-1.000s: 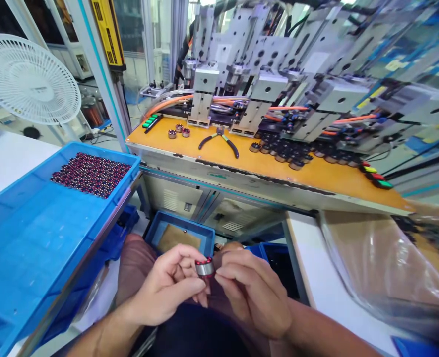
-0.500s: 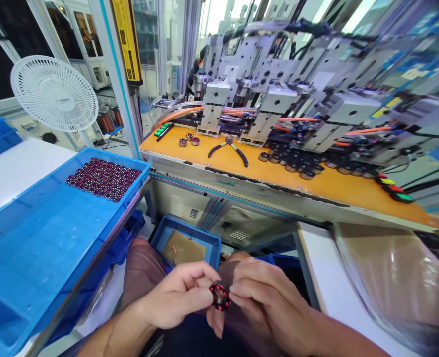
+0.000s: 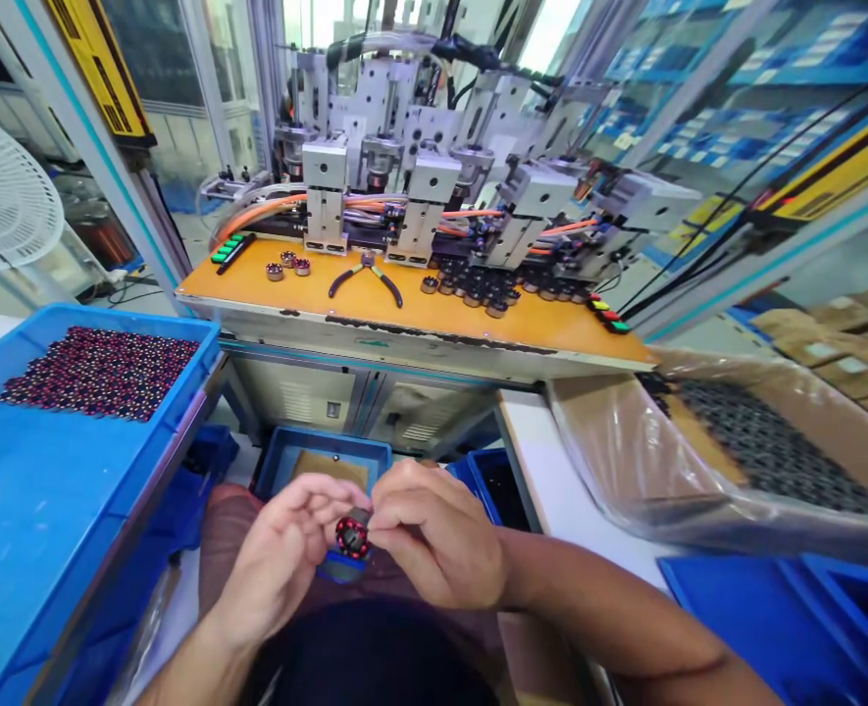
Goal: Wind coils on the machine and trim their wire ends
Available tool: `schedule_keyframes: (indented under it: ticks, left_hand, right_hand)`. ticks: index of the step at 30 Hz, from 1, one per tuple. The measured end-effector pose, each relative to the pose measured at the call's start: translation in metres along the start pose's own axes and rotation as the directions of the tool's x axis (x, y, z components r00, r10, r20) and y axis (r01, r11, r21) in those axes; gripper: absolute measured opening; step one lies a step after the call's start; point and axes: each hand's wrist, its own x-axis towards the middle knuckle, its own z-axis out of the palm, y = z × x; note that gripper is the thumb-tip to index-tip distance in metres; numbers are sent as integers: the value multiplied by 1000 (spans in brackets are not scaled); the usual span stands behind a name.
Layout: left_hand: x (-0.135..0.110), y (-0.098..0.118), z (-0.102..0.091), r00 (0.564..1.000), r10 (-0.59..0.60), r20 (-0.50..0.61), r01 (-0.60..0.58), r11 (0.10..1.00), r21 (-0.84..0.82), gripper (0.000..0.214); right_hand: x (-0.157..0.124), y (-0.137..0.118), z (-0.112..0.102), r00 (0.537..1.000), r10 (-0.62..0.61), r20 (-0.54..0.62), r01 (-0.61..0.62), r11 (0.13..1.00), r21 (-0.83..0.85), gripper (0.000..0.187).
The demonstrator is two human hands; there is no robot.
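A small ring-shaped motor stator [image 3: 352, 535], black with red around its face, is held up between my hands above my lap. My left hand [image 3: 279, 549] curls around its left and back side, the fingers bent and partly hidden behind it. With thumb and forefinger pinched together, my right hand [image 3: 440, 539] grips its right edge. Below them, a blue bin [image 3: 272, 466] with a brown sheet in it sits on the floor, partly covered by my hands.
Many similar stators [image 3: 110, 368] fill part of a large blue tray [image 3: 51, 500] at left. On the orange bench [image 3: 249, 294] are pliers [image 3: 366, 279], three stators [image 3: 275, 272] and dark round parts [image 3: 470, 284] before a machine [image 3: 434, 176]. A plastic-lined box [image 3: 602, 441] stands right.
The view has swung to the right, showing more of the lined box. My left thumb has come off the stator's front, and its red face now turns more toward me.
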Motion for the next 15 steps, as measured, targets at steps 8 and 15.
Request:
schedule_keyframes:
  ticks: [8,15]
  left_hand:
    - [-3,-2,2,1000,-7,-9,8,990,144,20]
    - [-2,-5,3,950,300,-92,-256,910,326,18]
  right_hand:
    - [-2,2,-3,999,48,-3,-48,998,-42,9]
    - [-5,1,3,978,195,-75,-199,979,-51,11]
